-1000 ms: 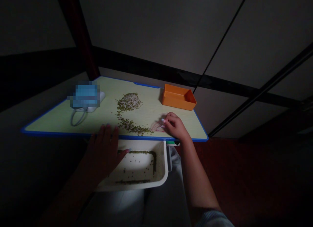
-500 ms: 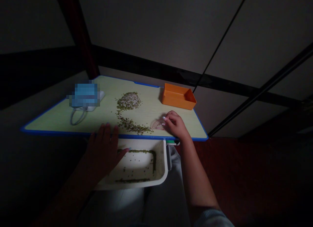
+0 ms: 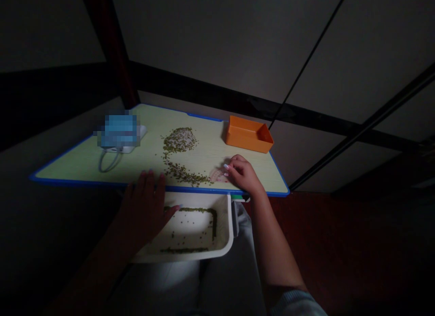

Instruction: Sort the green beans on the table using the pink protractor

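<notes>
A pale green table (image 3: 84, 164) with a blue rim carries a heap of mixed green and whitish grains (image 3: 179, 140) and a trail of green beans (image 3: 185, 175) running to its near edge. Below that edge a white tray (image 3: 227, 232) holds some green beans. My left hand (image 3: 144, 207) grips the tray's left rim, thumb inside. My right hand (image 3: 242, 173) rests on the table near the edge, fingers curled round a small pinkish see-through scraper (image 3: 217, 174) beside the bean trail.
An orange box (image 3: 248, 135) stands at the table's far right. A white device with a looped cable (image 3: 109, 161) lies at the far left, partly blurred out. Dark frame bars and a pale wall rise behind. My lap is below the tray.
My right hand with the scraper has shifted slightly back and forth beside the bean trail. The left hand and tray have hardly moved.
</notes>
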Demonstrator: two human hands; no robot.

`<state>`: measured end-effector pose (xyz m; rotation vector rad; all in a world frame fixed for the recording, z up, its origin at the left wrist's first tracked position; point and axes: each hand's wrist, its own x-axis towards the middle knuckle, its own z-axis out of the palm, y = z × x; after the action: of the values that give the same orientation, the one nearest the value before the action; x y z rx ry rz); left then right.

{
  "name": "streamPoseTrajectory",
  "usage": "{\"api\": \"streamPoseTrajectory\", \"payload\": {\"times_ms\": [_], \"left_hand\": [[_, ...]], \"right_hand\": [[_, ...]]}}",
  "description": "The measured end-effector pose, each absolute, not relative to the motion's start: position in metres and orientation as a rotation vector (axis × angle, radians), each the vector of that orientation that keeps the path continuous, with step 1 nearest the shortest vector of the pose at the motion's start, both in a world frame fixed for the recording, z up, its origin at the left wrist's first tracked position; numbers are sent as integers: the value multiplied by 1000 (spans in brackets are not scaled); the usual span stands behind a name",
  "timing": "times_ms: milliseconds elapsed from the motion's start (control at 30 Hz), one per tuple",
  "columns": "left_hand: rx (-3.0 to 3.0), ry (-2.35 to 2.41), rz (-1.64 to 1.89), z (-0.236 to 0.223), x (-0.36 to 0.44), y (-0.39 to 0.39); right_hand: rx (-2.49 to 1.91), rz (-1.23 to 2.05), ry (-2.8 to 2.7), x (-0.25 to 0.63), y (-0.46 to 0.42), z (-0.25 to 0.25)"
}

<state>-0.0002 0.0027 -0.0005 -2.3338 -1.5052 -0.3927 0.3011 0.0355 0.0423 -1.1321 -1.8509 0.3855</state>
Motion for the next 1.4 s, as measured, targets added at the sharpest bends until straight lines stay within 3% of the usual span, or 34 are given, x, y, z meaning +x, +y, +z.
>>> {"api": "streamPoseTrajectory", "payload": {"times_ms": [1400], "left_hand": [[-2392,-1586,-434,5,2,-1]], "right_hand": [[-1208,271,-1903,289,43,45]]}}
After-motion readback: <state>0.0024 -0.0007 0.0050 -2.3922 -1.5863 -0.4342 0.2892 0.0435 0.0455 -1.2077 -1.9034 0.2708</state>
